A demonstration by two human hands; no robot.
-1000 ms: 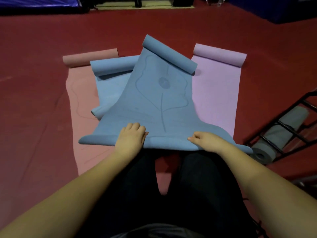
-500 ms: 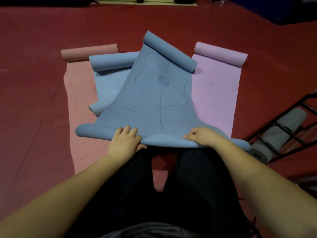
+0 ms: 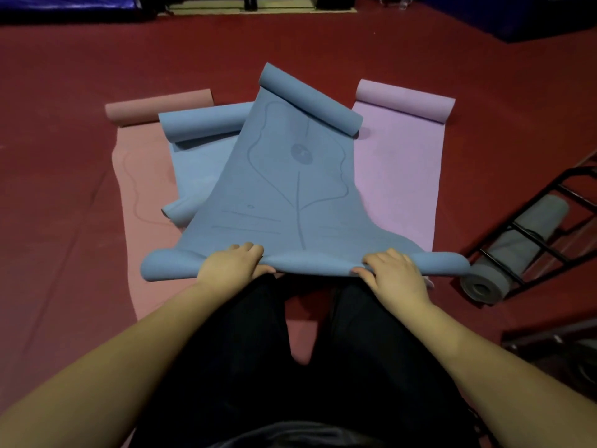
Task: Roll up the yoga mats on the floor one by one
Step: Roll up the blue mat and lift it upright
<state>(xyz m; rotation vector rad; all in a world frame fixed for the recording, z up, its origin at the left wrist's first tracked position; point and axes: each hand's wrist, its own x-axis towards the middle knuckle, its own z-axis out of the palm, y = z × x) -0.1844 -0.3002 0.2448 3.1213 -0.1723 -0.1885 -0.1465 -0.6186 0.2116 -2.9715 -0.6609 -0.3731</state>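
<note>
Mat (image 3: 284, 189): soft, floppy, likely light; take the near edge.
Left hand (image 3: 231, 265): grasps that edge.
Right hand (image 3: 395, 271): grasps it too.

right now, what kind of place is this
Probably a gym or yoga studio. Several yoga mats lie spread on a dark red floor, among them a blue mat and a purple mat, and a black rack at the right holds a rolled grey mat.
</note>
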